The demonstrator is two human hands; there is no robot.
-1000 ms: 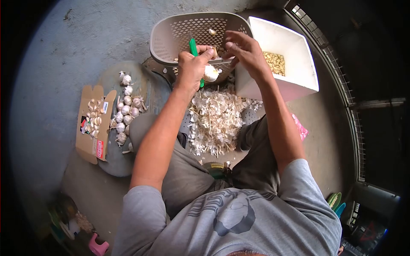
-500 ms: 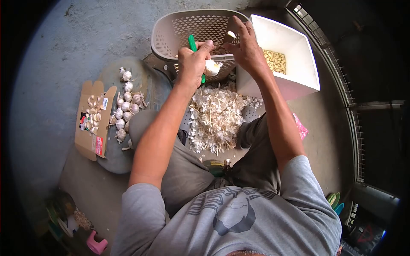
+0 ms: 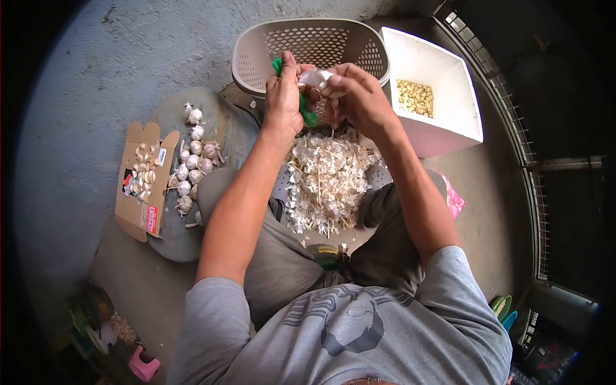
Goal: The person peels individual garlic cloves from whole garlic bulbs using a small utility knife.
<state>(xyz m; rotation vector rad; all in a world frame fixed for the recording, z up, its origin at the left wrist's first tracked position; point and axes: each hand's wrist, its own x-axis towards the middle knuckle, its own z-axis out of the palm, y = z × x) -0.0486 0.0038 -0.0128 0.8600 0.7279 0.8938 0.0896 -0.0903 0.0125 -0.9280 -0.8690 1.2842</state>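
Note:
My left hand [image 3: 282,96] is closed around a slim green tool [image 3: 308,111], whose ends stick out above and below the fist; its kind is not clear. The same hand holds a partly broken garlic bulb [image 3: 314,78] at the fingertips. From the other side my right hand [image 3: 364,99] pinches at that garlic, its fingers bent and touching it. Both hands are over the near rim of a grey-brown perforated basket [image 3: 308,27]. A heap of papery garlic skins [image 3: 327,183] lies on the floor between my feet.
On a grey stool [image 3: 173,240] at the left rest whole garlic bulbs [image 3: 195,146] and a cardboard piece [image 3: 133,212] with loose cloves [image 3: 145,176]. A white foam box [image 3: 449,70] with peeled cloves [image 3: 416,98] stands right of the basket. Pink plastic [image 3: 453,196] lies by my right knee.
My right hand was spread over the basket with a white clove in the air beside it. It has come back left and down and closed on the garlic at my left hand.

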